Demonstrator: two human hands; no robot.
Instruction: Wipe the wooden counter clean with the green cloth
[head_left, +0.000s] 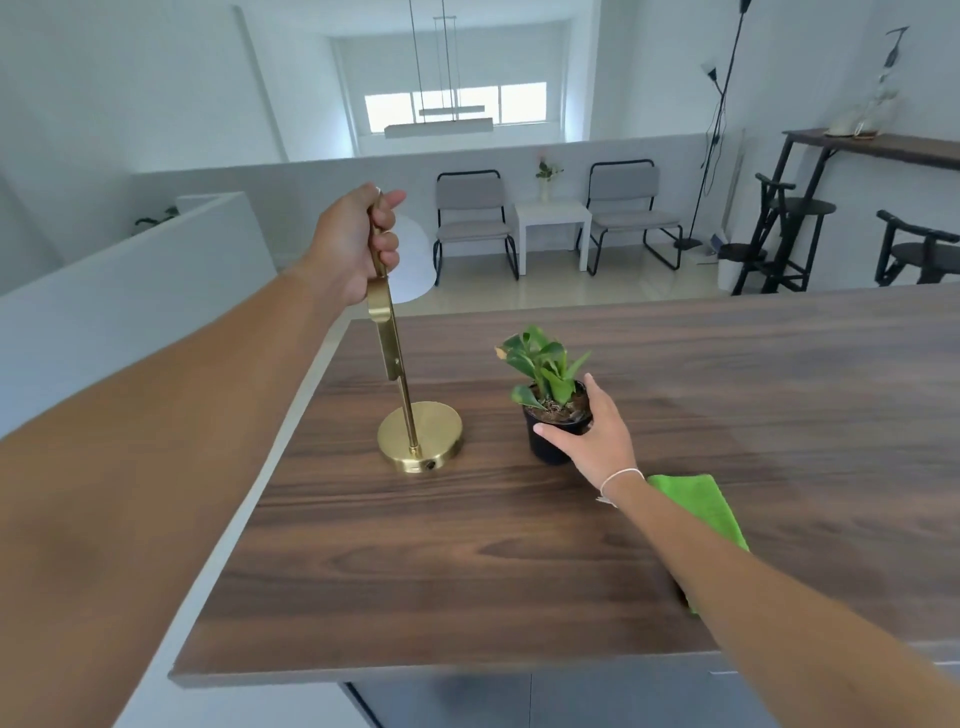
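head view: the left hand (358, 239) is closed in a fist around the upper stem of a brass table lamp (410, 415), whose round base sits on the wooden counter (467, 545) at about ten o'clock. the right hand (587, 436) has its fingers curled part-way around the black pot of a small potted plant (550, 400) near the centre. the green cloth (701, 504) lies flat on the counter at four o'clock, partly under the right forearm.

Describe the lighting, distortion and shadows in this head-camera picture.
Head view: soft daylight from the far window; wide-angle bending enlarges the left forearm and curves the wooden counter edge; faint shadows beside the brass lamp and potted plant; background slightly soft.
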